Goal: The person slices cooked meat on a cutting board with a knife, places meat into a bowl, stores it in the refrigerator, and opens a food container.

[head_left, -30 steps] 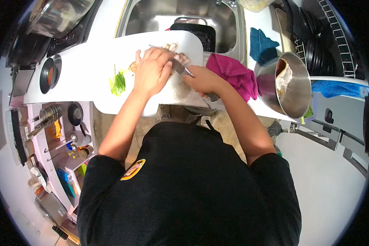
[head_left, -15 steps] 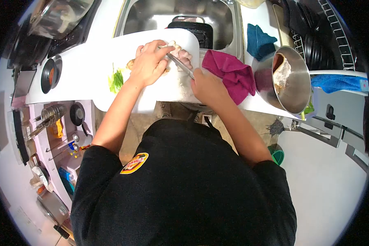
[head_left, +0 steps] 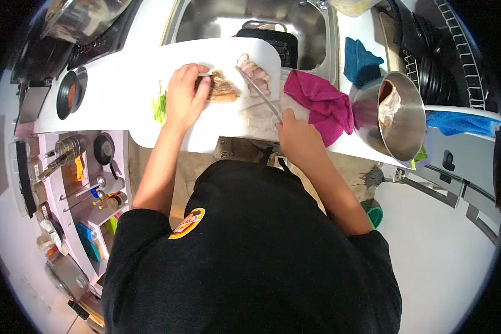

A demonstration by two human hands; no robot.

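With left hand (head_left: 185, 93) half open at the left end of meat piece (head_left: 224, 90) on cutting board (head_left: 200, 136), right hand (head_left: 298, 136) closed round knife (head_left: 266, 99), probably soft, slippery to handle, better held by the sides.

You have one sink (head_left: 206, 23) holding a black tray (head_left: 284, 43), one teal cloth (head_left: 362, 61) beside it, one green bucket (head_left: 375, 215) below.

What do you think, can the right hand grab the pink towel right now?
Probably not while it's busy: the right hand is holding the knife. The pink towel lies close by with nothing in between, so an empty hand likely could.
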